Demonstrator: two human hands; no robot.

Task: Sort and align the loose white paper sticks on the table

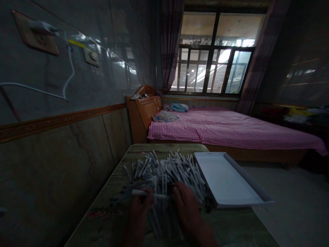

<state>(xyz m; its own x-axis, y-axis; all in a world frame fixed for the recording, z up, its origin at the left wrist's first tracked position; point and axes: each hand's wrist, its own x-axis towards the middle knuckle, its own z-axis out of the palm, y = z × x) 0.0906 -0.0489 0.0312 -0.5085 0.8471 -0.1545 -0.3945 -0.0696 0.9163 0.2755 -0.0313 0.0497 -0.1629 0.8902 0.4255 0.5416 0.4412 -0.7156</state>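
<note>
A loose pile of slim white pen-like sticks [167,168] lies across the table [102,226], pointing many ways; their exact kind is too dim to make out. My left hand [138,209] is closed in a pinch on one white pen-like stick [138,192], held roughly level over the near side of the pile. Opposite it, my right hand [187,206] is bent over the pile's near right part, its fingertips dark and blurred among the sticks. Whether those fingers grip anything cannot be made out. More sticks lie blurred between the two hands.
A shallow white box lid or tray [223,178] sits at the table's right, beside the pile. Beyond the table stands a bed [218,127] with a pink checked cover. A tiled wall [61,171] runs along the left, with a plugged-in charger [42,27] and white cable.
</note>
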